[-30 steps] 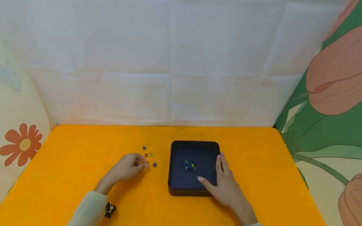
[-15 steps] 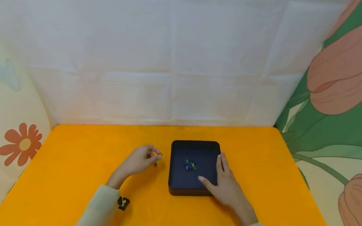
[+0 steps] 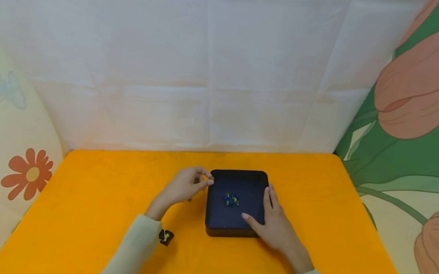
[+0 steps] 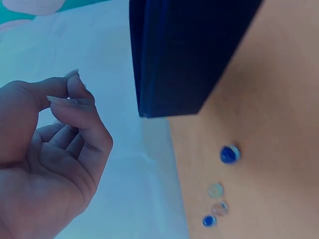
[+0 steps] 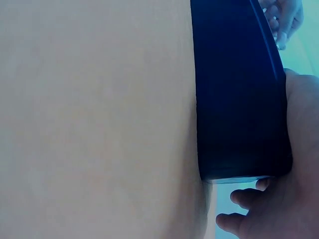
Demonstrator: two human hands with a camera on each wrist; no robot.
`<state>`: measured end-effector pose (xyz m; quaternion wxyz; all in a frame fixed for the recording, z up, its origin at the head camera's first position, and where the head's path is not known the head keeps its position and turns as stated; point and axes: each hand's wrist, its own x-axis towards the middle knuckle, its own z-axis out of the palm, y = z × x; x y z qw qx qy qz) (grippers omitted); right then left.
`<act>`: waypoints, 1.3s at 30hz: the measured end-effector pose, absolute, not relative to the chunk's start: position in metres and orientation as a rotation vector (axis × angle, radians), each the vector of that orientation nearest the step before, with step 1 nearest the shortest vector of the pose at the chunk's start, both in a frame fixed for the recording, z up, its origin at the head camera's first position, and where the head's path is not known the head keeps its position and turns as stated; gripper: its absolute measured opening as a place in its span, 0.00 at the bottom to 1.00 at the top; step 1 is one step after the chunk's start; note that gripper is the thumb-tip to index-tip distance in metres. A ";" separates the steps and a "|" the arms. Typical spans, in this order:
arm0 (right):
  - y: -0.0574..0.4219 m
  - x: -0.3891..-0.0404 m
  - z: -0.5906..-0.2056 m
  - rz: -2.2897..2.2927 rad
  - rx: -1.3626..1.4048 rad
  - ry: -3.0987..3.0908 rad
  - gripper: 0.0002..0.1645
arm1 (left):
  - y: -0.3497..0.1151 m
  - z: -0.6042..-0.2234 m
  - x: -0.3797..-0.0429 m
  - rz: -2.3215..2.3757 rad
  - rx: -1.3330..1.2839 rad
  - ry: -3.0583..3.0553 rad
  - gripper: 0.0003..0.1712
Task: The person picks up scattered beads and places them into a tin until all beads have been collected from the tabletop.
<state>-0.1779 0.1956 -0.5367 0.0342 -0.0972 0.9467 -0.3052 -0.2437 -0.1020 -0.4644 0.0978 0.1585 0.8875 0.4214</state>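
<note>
I am watching the right hand (image 3: 274, 227) keeping its grip on the black box (image 3: 231, 232), thumb inside. Four loose marbles (image 4: 230, 155) are lying on the table (image 3: 99, 218). The left hand (image 3: 183, 186), earlier over them, is now pinching one small marble (image 3: 212, 178) at the box's left rim. A marble cluster (image 3: 231, 200) is resting inside, unchanged.

An orange-yellow tabletop (image 3: 96, 237) spreads across the bottom of the frame, where the box (image 3: 231, 232) at lower centre is near-black and the marbles (image 3: 231, 200) inside mix deep blue with yellow-green. Both sleeves (image 3: 130, 251) are pale cream. Behind, I see a white sheet (image 3: 151, 46) at upper middle, pink tulips (image 3: 432, 81) with green leaves (image 3: 433, 151) printed at right, and a red-orange, yellow-centred flower (image 3: 32, 174) at lower left.
</note>
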 end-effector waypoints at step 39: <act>0.198 -0.179 -0.537 -0.937 -0.316 2.913 0.70 | -0.033 -0.460 -0.280 1.272 0.542 2.602 0.18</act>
